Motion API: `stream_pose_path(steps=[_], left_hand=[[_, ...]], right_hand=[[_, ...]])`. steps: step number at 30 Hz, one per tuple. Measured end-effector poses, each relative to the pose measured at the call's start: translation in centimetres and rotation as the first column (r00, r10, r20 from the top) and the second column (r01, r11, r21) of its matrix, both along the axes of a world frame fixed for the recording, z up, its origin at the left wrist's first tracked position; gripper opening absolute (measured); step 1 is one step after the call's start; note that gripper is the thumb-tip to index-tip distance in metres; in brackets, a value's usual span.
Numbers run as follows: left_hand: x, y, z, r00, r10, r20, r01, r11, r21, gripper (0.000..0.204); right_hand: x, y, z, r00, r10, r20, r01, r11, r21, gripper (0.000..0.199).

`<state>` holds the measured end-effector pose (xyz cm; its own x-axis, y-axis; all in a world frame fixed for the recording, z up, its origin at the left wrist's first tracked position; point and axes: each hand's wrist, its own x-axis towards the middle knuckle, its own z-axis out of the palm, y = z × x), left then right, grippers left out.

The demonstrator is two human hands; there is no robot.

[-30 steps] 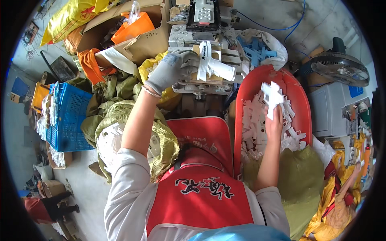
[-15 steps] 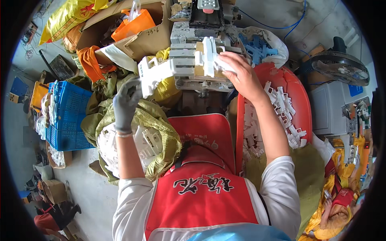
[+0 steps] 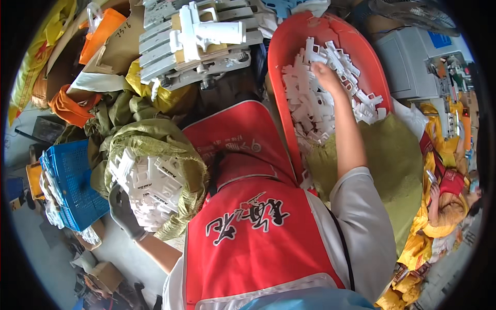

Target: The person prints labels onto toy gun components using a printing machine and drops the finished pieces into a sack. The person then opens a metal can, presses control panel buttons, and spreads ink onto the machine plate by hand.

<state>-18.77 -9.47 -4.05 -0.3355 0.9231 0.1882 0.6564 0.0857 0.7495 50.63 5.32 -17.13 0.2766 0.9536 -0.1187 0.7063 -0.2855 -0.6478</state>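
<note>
Head view: gloved left hand (image 3: 124, 211) at left edge of green sack (image 3: 194, 175) full of white toy guns (image 3: 150, 181), fingers partly hidden; opening and hold can't tell. Bare right hand (image 3: 327, 80) among loose toy guns (image 3: 304, 98) in red tub (image 3: 356, 41), fingers bent, grip unclear. Single toy gun (image 3: 199, 33) lies on slatted machine (image 3: 154, 45).

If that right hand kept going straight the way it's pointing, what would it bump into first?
Most likely the white toy pistols heaped in the red tub; the right hand points over them, though whether it already touches one is unclear.
</note>
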Motion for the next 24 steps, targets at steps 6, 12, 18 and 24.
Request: stream_pose_path(steps=[6, 12, 18, 24], left_hand=[[1.2, -2.7, 1.4, 0.992, 0.074, -0.104, -0.077, 0.997, -0.028, 0.025], [1.8, -5.3, 1.2, 0.948, 0.07, -0.309, -0.128, 0.977, -0.172, 0.032], [2.2, -2.5, 0.7, 0.921, 0.056, -0.386, -0.067, 0.998, -0.016, 0.024], [7.8, 5.0, 4.6, 0.921, -0.031, -0.388, 0.076, 0.992, 0.101, 0.02]], right_hand=[[4.5, -1.8, -20.0, 0.856, -0.284, 0.432, 0.362, 0.925, -0.11, 0.071], [3.6, 0.3, -19.1, 0.912, -0.375, 0.167, 0.411, 0.834, -0.369, 0.055], [4.4, -0.3, -21.1, 0.925, -0.351, 0.146, 0.359, 0.933, -0.032, 0.037], [-0.7, -1.8, -13.3, 0.543, -0.418, -0.728, 0.439, 0.881, -0.178, 0.033]])
